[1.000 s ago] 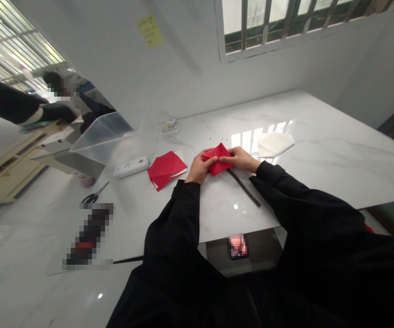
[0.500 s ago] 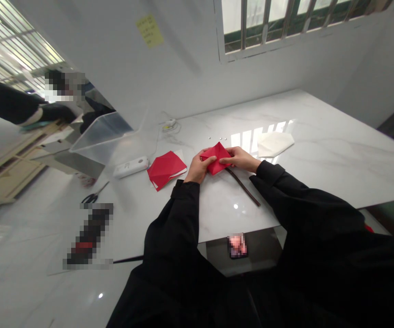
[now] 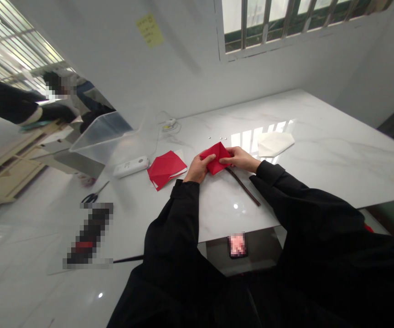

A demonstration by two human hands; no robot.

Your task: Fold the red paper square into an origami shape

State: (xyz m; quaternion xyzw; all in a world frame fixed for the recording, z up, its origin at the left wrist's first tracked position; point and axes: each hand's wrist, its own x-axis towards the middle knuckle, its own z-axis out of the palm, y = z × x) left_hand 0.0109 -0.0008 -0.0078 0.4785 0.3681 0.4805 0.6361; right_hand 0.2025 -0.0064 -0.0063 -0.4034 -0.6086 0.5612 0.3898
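Red folded paper [image 3: 215, 158] pinched between left hand [image 3: 199, 169] and right hand [image 3: 239, 159], both grips closed on it, over bench [image 3: 323, 168], just beside dark stick [image 3: 243, 187]. Hands and paper nearly unchanged from 0.5 s earlier.

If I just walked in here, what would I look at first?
The bright red folded paper would catch your eye first, held between the left hand and right hand in the middle of the white marble table. Another red paper lies left of the hands, and a white paper lies to their right. Up top, there's a barred window.
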